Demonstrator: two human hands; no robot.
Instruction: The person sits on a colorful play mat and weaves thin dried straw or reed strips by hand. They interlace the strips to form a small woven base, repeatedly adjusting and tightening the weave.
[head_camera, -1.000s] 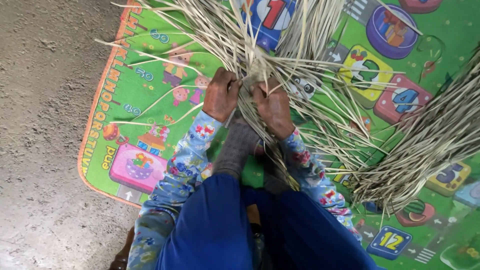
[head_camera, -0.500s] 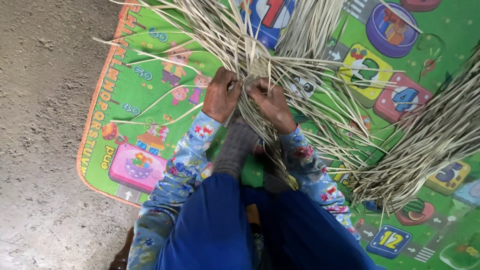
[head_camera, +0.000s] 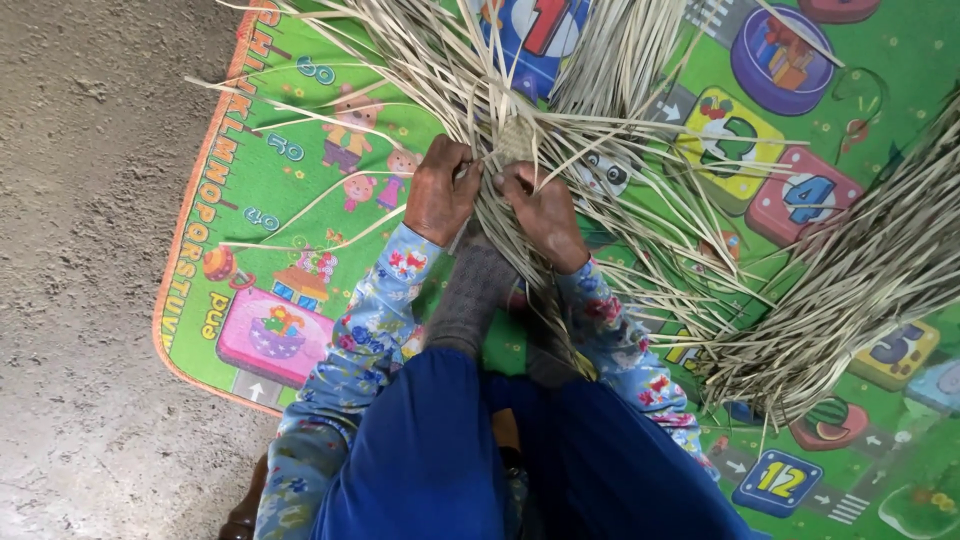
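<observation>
Together, hands (head_camera: 495, 200) on woven strips (head_camera: 515, 140)

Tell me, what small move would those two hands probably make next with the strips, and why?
Probably the left hand folds one loose strip across the small woven patch while the right hand pins it. Both hands pinch pale strips right below that patch, and many unwoven ends fan out over the green play mat.
</observation>
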